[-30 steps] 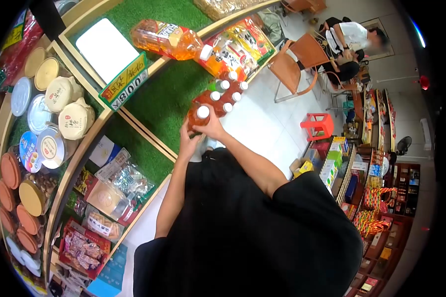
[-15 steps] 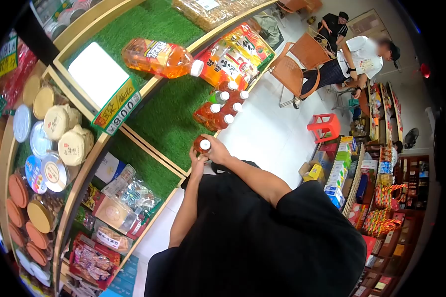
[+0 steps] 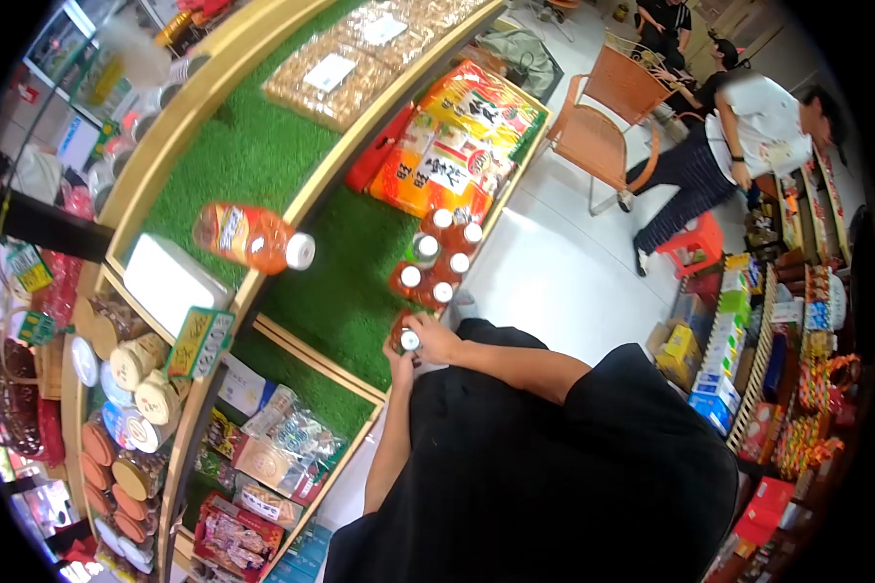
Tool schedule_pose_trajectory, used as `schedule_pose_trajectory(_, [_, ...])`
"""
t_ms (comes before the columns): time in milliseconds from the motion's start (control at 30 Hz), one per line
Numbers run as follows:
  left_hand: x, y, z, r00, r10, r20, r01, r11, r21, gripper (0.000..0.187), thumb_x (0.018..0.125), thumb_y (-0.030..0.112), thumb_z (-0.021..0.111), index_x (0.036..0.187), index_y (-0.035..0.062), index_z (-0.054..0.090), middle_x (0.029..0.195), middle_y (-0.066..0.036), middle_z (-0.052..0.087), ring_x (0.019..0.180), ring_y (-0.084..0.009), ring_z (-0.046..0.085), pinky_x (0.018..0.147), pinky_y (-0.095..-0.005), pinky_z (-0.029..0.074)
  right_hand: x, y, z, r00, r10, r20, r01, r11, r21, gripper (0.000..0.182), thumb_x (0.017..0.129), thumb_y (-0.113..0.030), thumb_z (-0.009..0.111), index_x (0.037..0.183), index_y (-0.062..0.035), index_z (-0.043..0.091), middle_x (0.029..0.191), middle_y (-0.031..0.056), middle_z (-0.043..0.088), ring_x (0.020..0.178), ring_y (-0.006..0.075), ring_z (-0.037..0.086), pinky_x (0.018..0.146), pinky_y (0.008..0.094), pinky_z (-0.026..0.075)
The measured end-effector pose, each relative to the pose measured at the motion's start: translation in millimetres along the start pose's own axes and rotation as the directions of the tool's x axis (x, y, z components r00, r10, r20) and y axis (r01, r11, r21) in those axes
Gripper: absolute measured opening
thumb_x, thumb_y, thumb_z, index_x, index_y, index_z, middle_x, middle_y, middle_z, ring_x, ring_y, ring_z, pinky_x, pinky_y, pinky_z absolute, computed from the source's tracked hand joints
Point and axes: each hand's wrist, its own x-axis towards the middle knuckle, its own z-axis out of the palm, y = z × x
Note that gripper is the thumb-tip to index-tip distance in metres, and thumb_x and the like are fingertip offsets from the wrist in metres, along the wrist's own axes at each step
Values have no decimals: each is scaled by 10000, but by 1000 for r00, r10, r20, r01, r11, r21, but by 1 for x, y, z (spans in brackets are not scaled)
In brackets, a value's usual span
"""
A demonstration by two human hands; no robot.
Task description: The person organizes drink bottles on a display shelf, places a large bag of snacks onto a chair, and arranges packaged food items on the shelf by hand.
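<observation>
A small bottle of orange-red drink with a white cap [image 3: 410, 340] is between my two hands at the front edge of the lower green shelf. My right hand [image 3: 435, 339] wraps its right side, and my left hand [image 3: 401, 365] grips it from the near side. Just beyond stand several similar bottles [image 3: 460, 263] in a close group, one with a green label. On the upper shelf a larger orange drink bottle [image 3: 243, 236] lies on its side, its white cap over the edge.
Red and yellow snack bags [image 3: 447, 160] lie beyond the bottles. A price sign [image 3: 200, 342] and lidded jars [image 3: 138, 361] are on the left. A person in a white shirt [image 3: 763, 121] stands near a red stool [image 3: 693, 243] and a brown chair [image 3: 608, 131]. Stocked shelves [image 3: 729, 340] line the right.
The camera view has shifted, so the shelves sit differently in it. The person in white has moved to the red stool. Both my hands stay on the small bottle.
</observation>
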Motion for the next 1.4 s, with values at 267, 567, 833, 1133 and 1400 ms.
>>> schedule_pose_trajectory(267, [35, -6, -8, 994, 110, 9, -108, 947, 302, 679, 836, 59, 659, 1408, 86, 293, 1273, -195, 519, 737, -206, 657, 590, -296, 546, 66, 73, -3, 773, -459, 438, 341, 883, 322, 678, 695, -348, 788, 1247, -53, 526, 1091, 236, 658, 1009, 385, 653, 860, 472, 526])
schedule_pose_trajectory(567, [-30, 72, 61, 965, -250, -83, 262, 877, 403, 805, 844, -12, 671, 1513, 124, 244, 1420, -150, 438, 1251, -287, 527, 959, -381, 516, 37, 95, -40, 820, -338, 462, -168, 629, 759, 511, 825, -233, 771, 1223, -4, 548, 950, 117, 698, 885, 188, 676, 687, 335, 553])
schedule_pose_trajectory(833, [-14, 139, 92, 972, -235, 26, 138, 652, 745, 721, 668, 68, 772, 1355, 38, 554, 1217, -138, 673, 1062, -256, 662, 946, -359, 506, 44, 92, -134, 833, -298, 466, -218, 597, 772, 321, 932, -143, 673, 1207, -48, 537, 913, 42, 626, 841, 106, 609, 722, 262, 500])
schedule_pose_trajectory(1133, [-8, 64, 63, 994, 99, -49, -46, 772, 634, 854, 692, 428, 784, 1411, 68, 498, 1314, -227, 608, 1218, -405, 569, 1048, -431, 461, 117, -143, -242, 834, -550, 36, 492, 772, 402, 876, 758, -103, 818, 1480, -92, 321, 1370, 163, 424, 1151, 258, 519, 922, 378, 493])
schedule_pose_trajectory(1400, [-90, 176, 46, 926, 271, -264, -224, 955, 196, 652, 901, 315, 656, 1439, 11, 451, 1185, -157, 675, 1087, -263, 634, 941, -352, 494, 197, -201, -173, 490, -860, -143, 868, 497, -12, 841, 742, -84, 838, 1469, -80, 415, 1550, 241, 313, 1435, 403, 322, 1152, 473, 304])
